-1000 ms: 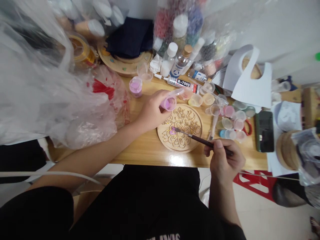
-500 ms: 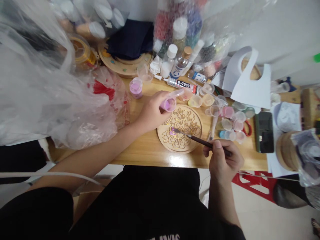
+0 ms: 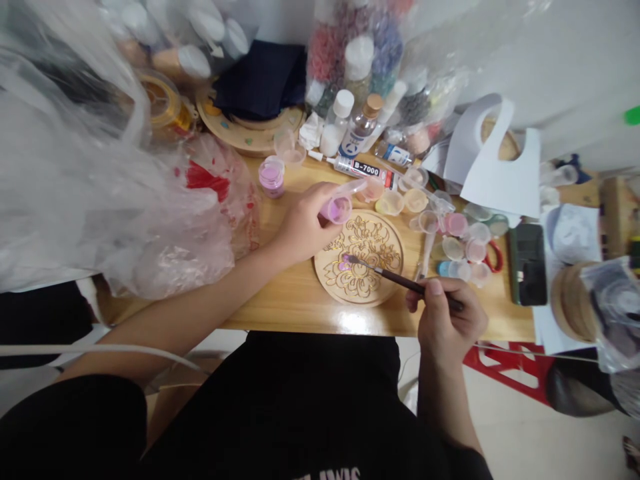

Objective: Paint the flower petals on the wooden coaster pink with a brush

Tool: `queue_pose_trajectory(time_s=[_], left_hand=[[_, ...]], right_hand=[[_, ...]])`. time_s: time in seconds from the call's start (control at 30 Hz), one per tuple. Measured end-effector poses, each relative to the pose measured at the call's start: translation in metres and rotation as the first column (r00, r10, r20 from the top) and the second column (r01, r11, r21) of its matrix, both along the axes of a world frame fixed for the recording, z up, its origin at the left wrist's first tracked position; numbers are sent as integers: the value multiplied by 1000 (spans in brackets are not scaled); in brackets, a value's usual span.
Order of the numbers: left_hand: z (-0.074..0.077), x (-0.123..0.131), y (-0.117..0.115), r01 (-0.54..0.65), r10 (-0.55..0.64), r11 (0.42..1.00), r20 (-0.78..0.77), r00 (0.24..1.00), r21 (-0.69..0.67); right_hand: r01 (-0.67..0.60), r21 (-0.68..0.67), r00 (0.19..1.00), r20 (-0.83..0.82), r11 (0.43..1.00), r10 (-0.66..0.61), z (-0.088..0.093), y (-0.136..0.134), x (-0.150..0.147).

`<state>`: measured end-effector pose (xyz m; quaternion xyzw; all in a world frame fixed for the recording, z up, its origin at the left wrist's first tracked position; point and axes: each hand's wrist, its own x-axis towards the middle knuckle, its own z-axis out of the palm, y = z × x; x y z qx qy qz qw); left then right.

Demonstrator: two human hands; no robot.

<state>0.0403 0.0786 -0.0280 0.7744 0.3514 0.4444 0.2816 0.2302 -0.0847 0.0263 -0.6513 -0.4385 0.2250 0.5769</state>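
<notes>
My left hand (image 3: pixel 309 225) holds a small clear plastic cup (image 3: pixel 340 209) with purple stuff inside and its lid flipped up, above the upper left rim of a round wooden board (image 3: pixel 370 295). Gold raised lines form a flower pattern on the board, and a purple patch (image 3: pixel 344 265) fills part of it. In my right hand (image 3: pixel 447 313) is a dark-handled tool (image 3: pixel 400 279) with a thin metal end, perhaps a palette knife. Its tip lies at the purple patch; whether it touches the surface I cannot tell.
Behind the board lie a B-7000 glue tube (image 3: pixel 365 168) and bottles (image 3: pixel 361 130). A purple jar (image 3: pixel 271 179) stands to the left, near crumpled plastic bags (image 3: pixel 175 220). Several small cups (image 3: pixel 454 248), red-handled scissors (image 3: pixel 494 256) and a phone (image 3: pixel 529 265) are on the right.
The tool's tip has shifted very slightly to the left and up on the purple patch. Both hands keep their holds, and the board stays in place.
</notes>
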Motion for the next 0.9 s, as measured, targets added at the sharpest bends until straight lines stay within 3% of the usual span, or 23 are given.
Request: queue_pose_trajectory(time_s=[0.9], left_hand=[[0, 1, 0, -14, 14, 1000, 3, 1000, 7]], right_hand=[[-3, -2, 1000, 6, 1000, 3, -1, -1, 2]])
